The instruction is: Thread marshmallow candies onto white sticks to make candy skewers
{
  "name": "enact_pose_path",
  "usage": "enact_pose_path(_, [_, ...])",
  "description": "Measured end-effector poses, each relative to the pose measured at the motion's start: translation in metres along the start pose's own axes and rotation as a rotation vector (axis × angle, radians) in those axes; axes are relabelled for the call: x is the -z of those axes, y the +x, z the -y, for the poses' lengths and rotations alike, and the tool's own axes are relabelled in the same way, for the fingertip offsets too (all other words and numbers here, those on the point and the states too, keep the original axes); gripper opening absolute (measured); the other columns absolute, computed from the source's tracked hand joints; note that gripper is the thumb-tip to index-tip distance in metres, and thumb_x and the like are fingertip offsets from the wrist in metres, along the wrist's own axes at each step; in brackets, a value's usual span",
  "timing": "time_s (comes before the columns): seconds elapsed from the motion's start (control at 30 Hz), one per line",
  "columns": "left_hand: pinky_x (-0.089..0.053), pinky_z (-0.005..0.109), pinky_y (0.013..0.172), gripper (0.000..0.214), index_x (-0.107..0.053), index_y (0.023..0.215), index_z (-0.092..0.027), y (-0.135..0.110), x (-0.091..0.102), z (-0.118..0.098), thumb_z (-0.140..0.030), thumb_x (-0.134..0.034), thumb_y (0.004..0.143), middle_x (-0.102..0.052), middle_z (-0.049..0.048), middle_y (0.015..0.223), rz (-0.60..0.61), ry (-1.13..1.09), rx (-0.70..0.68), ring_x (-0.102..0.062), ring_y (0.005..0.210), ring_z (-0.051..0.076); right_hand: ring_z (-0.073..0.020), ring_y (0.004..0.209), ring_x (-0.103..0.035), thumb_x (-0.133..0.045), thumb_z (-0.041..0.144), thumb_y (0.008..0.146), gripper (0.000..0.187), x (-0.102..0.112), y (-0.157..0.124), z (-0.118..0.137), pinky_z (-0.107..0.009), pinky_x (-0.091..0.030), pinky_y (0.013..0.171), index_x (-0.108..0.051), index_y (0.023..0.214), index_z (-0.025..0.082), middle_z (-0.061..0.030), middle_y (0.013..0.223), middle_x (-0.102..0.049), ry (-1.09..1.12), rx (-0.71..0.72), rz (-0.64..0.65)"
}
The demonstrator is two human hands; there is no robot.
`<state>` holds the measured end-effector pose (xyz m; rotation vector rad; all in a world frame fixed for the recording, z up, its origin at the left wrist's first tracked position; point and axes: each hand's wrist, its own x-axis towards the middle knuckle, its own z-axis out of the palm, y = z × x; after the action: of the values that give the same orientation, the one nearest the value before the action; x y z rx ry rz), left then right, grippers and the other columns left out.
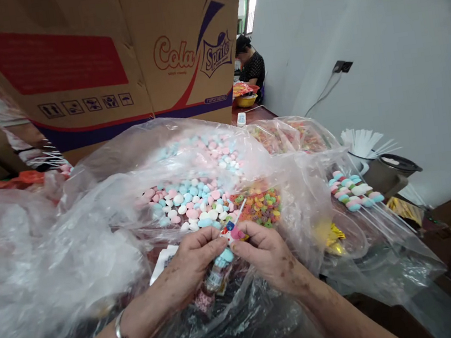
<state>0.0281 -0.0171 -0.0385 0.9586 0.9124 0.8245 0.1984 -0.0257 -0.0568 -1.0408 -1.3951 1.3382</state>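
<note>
Both hands meet at the lower middle over a candy skewer (pixel 226 254). It has a thin white stick pointing up and right, a blue piece of candy and clear wrapping. My left hand (pixel 198 257) pinches a small white, pink and blue bit near the stick from the left. Opposite it, my right hand (pixel 266 254) pinches the same bit between thumb and fingers. The exact shape of that bit is partly hidden by the fingertips. Just beyond the hands lie pink, white and blue candies (pixel 190 199) and colourful gummy rings (pixel 263 207) in clear plastic.
Finished candy skewers (pixel 354 190) lie at right, beside a dark container (pixel 397 170) and white sticks (pixel 362 141). A large cardboard box (pixel 88 59) stands behind. Loose plastic sheeting (pixel 91 260) covers the left. A person (pixel 254 67) sits at the back.
</note>
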Motion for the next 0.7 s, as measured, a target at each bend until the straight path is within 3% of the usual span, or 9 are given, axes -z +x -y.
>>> enact_pose_path(0.13, [-0.039, 0.015, 0.044, 0.023, -0.064, 0.065, -0.012, -0.002, 0.001, -0.006, -0.029, -0.079, 0.064, -0.057, -0.0025, 0.055, 0.044, -0.075, 0.147, -0.048, 0.046, 0.006, -0.0115, 0.069, -0.055, -0.071, 0.029, 0.077, 0.022, 0.003, 0.000, -0.005, -0.023, -0.044, 0.065, -0.062, 0.095, 0.021, 0.0029, 0.078, -0.062, 0.199, -0.026, 0.102])
enact_pose_path(0.23, [-0.049, 0.025, 0.038, 0.021, -0.069, 0.069, -0.009, -0.001, 0.003, -0.008, -0.027, -0.075, 0.060, -0.065, 0.0056, 0.056, 0.150, -0.079, 0.287, -0.062, 0.045, 0.018, -0.0134, 0.077, -0.061, -0.065, 0.025, 0.085, 0.011, 0.009, -0.001, -0.001, -0.026, -0.047, 0.072, -0.067, 0.095, 0.021, 0.0000, 0.084, -0.068, -0.055, 0.145, 0.197])
enact_pose_path(0.33, [-0.050, 0.026, 0.036, 0.029, -0.072, 0.074, -0.007, 0.000, 0.008, -0.005, -0.035, -0.070, 0.067, -0.072, 0.0133, 0.066, 0.302, -0.136, 0.373, -0.066, 0.047, 0.021, -0.0136, 0.079, -0.063, -0.057, 0.020, 0.090, 0.011, 0.013, -0.003, 0.005, -0.026, -0.047, 0.076, -0.068, 0.089, 0.020, -0.0011, 0.084, -0.069, -0.323, 0.393, 0.130])
enact_pose_path(0.43, [-0.049, 0.020, 0.042, 0.035, -0.073, 0.086, -0.007, -0.001, 0.012, -0.005, -0.039, -0.071, 0.075, -0.074, 0.0139, 0.071, 0.422, -0.134, 0.349, -0.063, 0.046, 0.014, -0.0121, 0.066, -0.061, -0.052, 0.019, 0.092, 0.014, 0.009, -0.007, 0.009, -0.025, -0.047, 0.069, -0.065, 0.087, 0.020, 0.0014, 0.070, -0.066, -0.363, 0.387, 0.099])
enact_pose_path(0.6, [-0.041, 0.019, 0.047, 0.030, -0.068, 0.073, -0.012, -0.005, 0.010, -0.012, -0.042, -0.075, 0.077, -0.064, 0.0020, 0.061, 0.378, 0.031, 0.288, -0.056, 0.049, 0.010, -0.0127, 0.060, -0.058, -0.047, 0.021, 0.093, 0.019, 0.000, -0.016, 0.004, -0.024, -0.046, 0.059, -0.062, 0.081, 0.019, 0.0018, 0.066, -0.064, -0.271, 0.108, -0.050])
enact_pose_path(0.63, [-0.040, 0.019, 0.048, 0.030, -0.066, 0.070, -0.014, -0.005, 0.009, -0.012, -0.042, -0.073, 0.079, -0.062, 0.0004, 0.061, 0.343, 0.079, 0.252, -0.054, 0.050, 0.010, -0.0135, 0.061, -0.057, -0.047, 0.021, 0.094, 0.020, 0.000, -0.017, 0.004, -0.025, -0.046, 0.059, -0.063, 0.082, 0.019, 0.0007, 0.068, -0.064, -0.350, 0.135, -0.099])
enact_pose_path(0.7, [-0.038, 0.020, 0.048, 0.032, -0.064, 0.068, -0.016, -0.006, 0.008, -0.013, -0.044, -0.069, 0.082, -0.059, -0.0020, 0.060, 0.273, 0.162, 0.197, -0.051, 0.051, 0.011, -0.0166, 0.070, -0.059, -0.046, 0.020, 0.095, 0.021, 0.003, -0.022, 0.005, -0.029, -0.046, 0.066, -0.065, 0.088, 0.018, -0.0031, 0.076, -0.067, -0.619, 0.344, -0.206])
